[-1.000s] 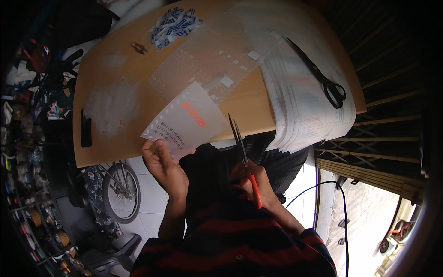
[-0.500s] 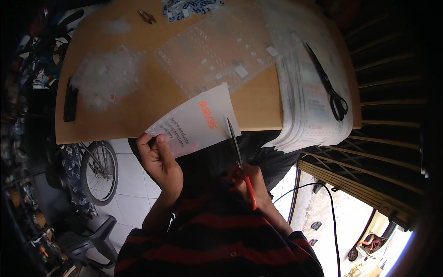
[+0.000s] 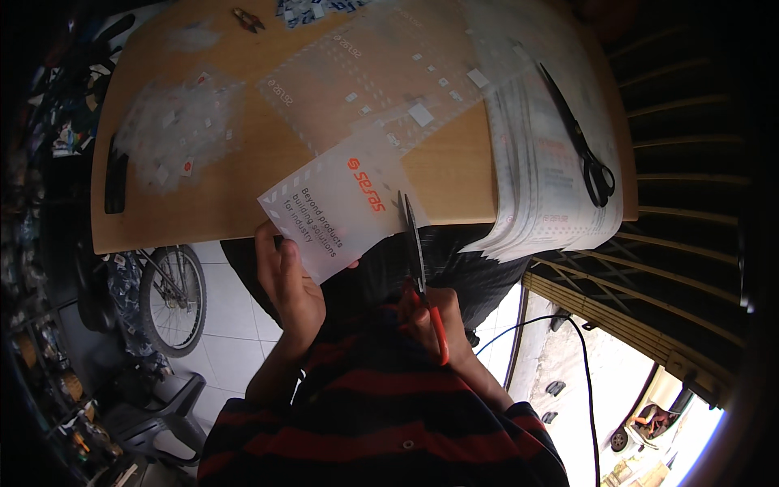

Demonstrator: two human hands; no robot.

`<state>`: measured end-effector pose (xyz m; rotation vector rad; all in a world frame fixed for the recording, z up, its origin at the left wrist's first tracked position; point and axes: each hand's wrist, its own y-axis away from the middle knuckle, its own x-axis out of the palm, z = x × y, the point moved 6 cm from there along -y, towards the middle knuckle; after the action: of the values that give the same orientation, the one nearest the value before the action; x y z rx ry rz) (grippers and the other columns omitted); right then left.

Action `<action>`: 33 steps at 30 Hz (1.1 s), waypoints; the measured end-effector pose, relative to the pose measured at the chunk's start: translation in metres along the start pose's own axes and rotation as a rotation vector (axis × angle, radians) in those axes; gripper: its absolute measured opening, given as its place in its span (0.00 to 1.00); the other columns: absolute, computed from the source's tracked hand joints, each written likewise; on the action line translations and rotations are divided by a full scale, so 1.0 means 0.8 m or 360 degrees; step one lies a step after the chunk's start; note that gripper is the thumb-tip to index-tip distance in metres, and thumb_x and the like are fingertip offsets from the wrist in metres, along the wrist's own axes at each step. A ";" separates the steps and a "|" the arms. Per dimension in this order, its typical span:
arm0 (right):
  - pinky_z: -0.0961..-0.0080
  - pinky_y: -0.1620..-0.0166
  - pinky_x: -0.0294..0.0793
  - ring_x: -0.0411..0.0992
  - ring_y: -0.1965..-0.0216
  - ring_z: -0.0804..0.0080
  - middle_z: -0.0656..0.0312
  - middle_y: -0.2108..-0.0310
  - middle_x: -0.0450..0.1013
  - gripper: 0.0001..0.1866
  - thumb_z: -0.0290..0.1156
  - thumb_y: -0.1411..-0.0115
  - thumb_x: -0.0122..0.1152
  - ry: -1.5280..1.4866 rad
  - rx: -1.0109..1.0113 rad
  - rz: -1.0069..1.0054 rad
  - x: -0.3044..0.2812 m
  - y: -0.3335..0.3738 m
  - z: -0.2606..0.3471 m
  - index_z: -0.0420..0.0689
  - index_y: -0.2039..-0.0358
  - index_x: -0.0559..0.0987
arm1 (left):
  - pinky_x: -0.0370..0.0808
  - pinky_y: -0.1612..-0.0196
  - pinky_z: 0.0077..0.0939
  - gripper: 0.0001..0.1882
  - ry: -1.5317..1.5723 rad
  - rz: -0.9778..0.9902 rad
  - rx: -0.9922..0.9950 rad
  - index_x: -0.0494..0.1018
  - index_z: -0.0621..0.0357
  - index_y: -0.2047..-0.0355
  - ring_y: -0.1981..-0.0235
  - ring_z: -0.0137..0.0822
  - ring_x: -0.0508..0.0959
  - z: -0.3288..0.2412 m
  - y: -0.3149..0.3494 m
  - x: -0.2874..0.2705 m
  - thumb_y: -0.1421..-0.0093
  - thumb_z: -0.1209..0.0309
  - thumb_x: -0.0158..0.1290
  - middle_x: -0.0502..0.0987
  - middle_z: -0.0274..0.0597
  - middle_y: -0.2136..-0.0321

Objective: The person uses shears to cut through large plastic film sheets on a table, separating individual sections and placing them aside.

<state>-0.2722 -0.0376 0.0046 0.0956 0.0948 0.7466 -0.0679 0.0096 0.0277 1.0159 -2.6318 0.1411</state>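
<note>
Pinching the translucent sheet (image 3: 329, 213) at its 7 o'clock corner, thumb on top, the left hand (image 3: 292, 286) holds it at the near edge of the table (image 3: 458, 195), about 11 o'clock from the right hand (image 3: 436, 315). That hand is closed round the red-handled scissors (image 3: 416, 258), whose blades stand slightly parted over the sheet's 3 o'clock side; whether one lies beneath it I cannot tell. With only one corner gripped, the free side could well bend or swing, making a cut run crooked, perhaps into the orange lettering (image 3: 365, 185) close by. A fingertip (image 3: 355, 264) showing under the lower edge could be nicked if the blades strayed toward 9 o'clock. The sheet's long axis seems to run 8 to 2 o'clock, its lettering slanting toward 5; the scissors point between 11 and 12.
</note>
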 end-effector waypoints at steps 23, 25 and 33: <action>0.65 0.78 0.66 0.65 0.84 0.49 0.51 0.86 0.64 0.30 0.56 0.37 0.60 0.0165 -0.0081 -0.0112 -0.002 -0.009 0.005 0.37 0.76 0.73 | 0.73 0.48 0.34 0.30 0.0618 0.0144 0.0085 0.67 0.61 0.46 0.53 0.35 0.75 0.045 0.001 0.061 0.48 0.71 0.68 0.73 0.40 0.53; 0.64 0.78 0.66 0.66 0.84 0.49 0.51 0.86 0.64 0.31 0.56 0.36 0.59 0.0262 -0.0172 -0.0156 -0.006 -0.016 0.018 0.37 0.76 0.73 | 0.73 0.50 0.33 0.27 0.0545 0.0133 0.0030 0.69 0.60 0.48 0.55 0.33 0.76 0.041 -0.001 0.066 0.47 0.74 0.67 0.74 0.39 0.55; 0.63 0.76 0.67 0.68 0.83 0.49 0.50 0.85 0.65 0.33 0.60 0.36 0.56 0.0248 -0.0191 -0.0099 -0.004 -0.016 0.024 0.37 0.76 0.72 | 0.76 0.65 0.24 0.07 0.0503 -0.0070 0.0021 0.77 0.62 0.62 0.65 0.27 0.78 0.023 -0.008 0.078 0.42 0.81 0.60 0.79 0.38 0.65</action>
<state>-0.2638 -0.0498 0.0219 -0.0796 0.2006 0.6950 -0.1118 -0.0385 0.0306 0.9669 -2.3244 0.2848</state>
